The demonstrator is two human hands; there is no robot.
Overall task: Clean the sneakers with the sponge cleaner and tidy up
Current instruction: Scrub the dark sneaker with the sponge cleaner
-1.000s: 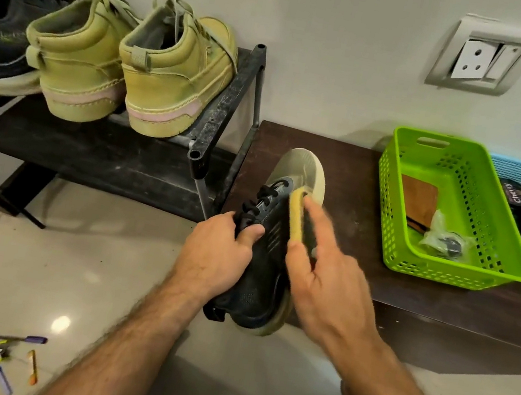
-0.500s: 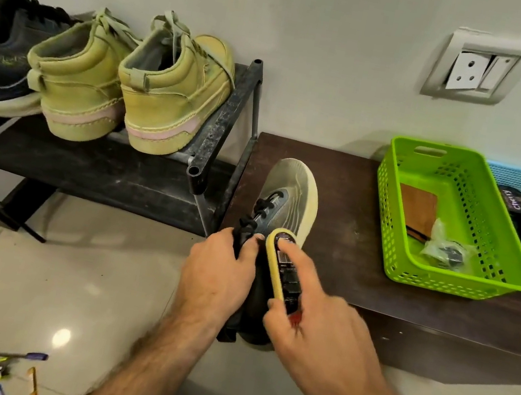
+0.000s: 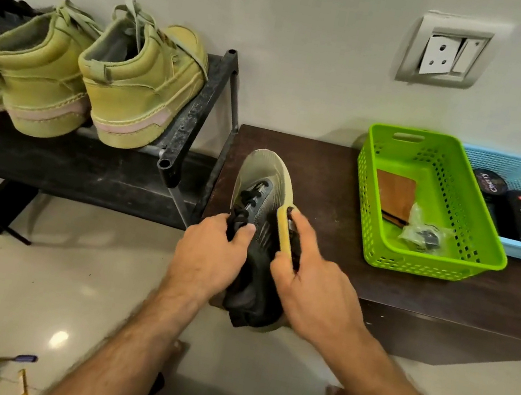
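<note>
so that the sneaker stays braced at frame centre, toe propped on the dark bench, my left hand grips its laces while my right hand pinches the sponge cleaner, its yellow pad pressed against the sneaker's side.

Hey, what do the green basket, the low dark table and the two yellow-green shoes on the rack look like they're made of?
Green basket: moulded plastic, going by the uniform glossy colour and perforated walls.
Low dark table: apparently dark-stained wood or laminate; the matte brown top leaves it open.
Yellow-green shoes: probably matte leather or synthetic leather, with visible stitched seams and thick rubbery-looking soles.
</note>
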